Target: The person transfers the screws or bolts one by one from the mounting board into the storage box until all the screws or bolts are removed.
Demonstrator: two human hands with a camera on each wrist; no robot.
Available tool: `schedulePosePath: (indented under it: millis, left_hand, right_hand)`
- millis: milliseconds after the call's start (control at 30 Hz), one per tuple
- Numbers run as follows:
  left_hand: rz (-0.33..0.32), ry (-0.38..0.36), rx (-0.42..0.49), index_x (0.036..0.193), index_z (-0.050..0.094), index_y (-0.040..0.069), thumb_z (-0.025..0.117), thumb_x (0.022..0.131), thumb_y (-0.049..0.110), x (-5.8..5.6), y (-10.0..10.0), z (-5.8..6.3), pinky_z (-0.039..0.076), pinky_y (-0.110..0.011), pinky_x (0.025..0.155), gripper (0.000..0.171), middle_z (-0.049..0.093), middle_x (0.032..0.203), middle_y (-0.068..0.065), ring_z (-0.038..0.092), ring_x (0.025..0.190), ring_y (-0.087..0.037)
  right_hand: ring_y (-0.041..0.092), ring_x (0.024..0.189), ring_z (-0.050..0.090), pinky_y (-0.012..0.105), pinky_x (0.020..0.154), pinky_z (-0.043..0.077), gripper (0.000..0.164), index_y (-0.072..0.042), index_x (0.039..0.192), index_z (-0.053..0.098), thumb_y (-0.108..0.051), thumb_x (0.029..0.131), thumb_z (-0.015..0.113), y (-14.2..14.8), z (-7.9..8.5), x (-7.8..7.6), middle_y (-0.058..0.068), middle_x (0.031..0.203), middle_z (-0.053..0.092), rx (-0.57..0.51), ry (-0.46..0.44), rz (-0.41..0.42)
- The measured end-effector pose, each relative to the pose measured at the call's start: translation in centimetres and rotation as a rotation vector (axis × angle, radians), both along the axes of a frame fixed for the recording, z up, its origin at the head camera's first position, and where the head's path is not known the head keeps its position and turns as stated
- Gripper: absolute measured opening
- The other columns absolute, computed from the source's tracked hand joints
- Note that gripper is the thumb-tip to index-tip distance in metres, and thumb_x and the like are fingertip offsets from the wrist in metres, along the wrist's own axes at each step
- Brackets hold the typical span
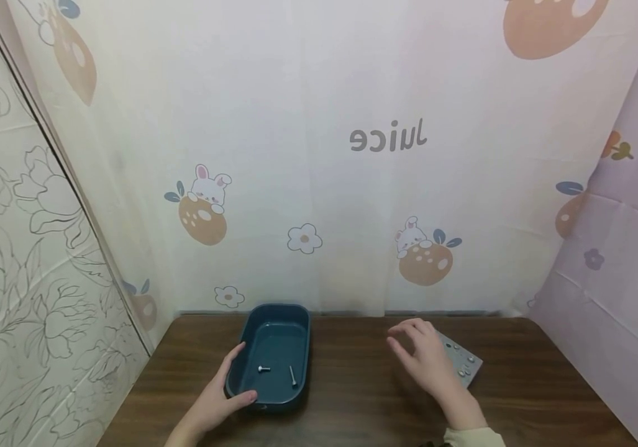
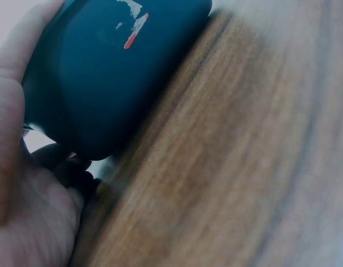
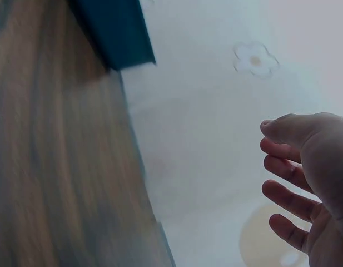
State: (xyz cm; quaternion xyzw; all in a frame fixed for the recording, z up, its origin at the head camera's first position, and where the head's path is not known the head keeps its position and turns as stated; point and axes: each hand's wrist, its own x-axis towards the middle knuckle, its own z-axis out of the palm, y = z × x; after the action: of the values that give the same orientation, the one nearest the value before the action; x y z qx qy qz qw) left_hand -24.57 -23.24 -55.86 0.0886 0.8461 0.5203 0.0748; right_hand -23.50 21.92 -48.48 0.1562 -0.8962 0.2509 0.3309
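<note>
On the worktop (image 1: pixel 352 385), left of centre, gripping the teal tray (image 1: pixel 276 345) with two bolts (image 1: pixel 263 369) inside, using the left hand (image 1: pixel 215 402); holding the right hand (image 1: pixel 426 359) empty, with fingers apart, near the metal plate (image 1: pixel 458 358); apparently steadying, probably needing a fingertip pinch next.

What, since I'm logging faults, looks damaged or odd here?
The dark teal rectangular tray bears a torn white-and-red label scrap on its outside, as if half peeled. Also, the grey "Juice" lettering on the pale printed cloth backdrop reads backwards.
</note>
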Motion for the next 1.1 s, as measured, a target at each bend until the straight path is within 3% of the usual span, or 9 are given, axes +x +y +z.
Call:
schedulePosePath:
  millis: [433, 767, 1100]
  left_hand:
    - [-0.005, -0.009, 0.018, 0.156, 0.020, 0.045, 0.076, 0.089, 0.036, 0.0, 0.2, 0.1, 0.038, -0.068, 0.102, 0.088, 0.022, 0.163, -0.017, 0.036, 0.139, -0.045]
    - [-0.003, -0.002, 0.011, 0.157, 0.021, 0.043, 0.076, 0.089, 0.037, 0.1, 0.1, 0.3, 0.031, -0.073, 0.104, 0.087, 0.021, 0.165, -0.015, 0.029, 0.143, -0.047]
    - [-0.003, 0.005, 0.008, 0.158, 0.021, 0.041, 0.076, 0.089, 0.036, 0.1, 0.0, 0.3, 0.035, -0.071, 0.102, 0.089, 0.022, 0.164, -0.016, 0.032, 0.140, -0.046]
  right_hand:
    - [0.031, 0.106, 0.057, 0.057, 0.087, 0.045, 0.014, -0.015, 0.103, 0.073, -0.024, 0.092, 0.076, 6.1, -0.7, 0.2, 0.004, 0.106, 0.064, -0.031, -0.170, -0.112]
    - [0.036, 0.106, 0.057, 0.059, 0.086, 0.044, 0.021, -0.008, 0.105, 0.074, -0.019, 0.088, 0.079, 9.6, -2.2, 0.4, 0.013, 0.110, 0.065, -0.027, -0.181, -0.148]
    - [0.032, 0.103, 0.056, 0.053, 0.081, 0.045, 0.018, -0.017, 0.100, 0.075, -0.025, 0.086, 0.082, 11.4, -3.2, 0.7, 0.008, 0.108, 0.066, -0.012, -0.207, -0.133]
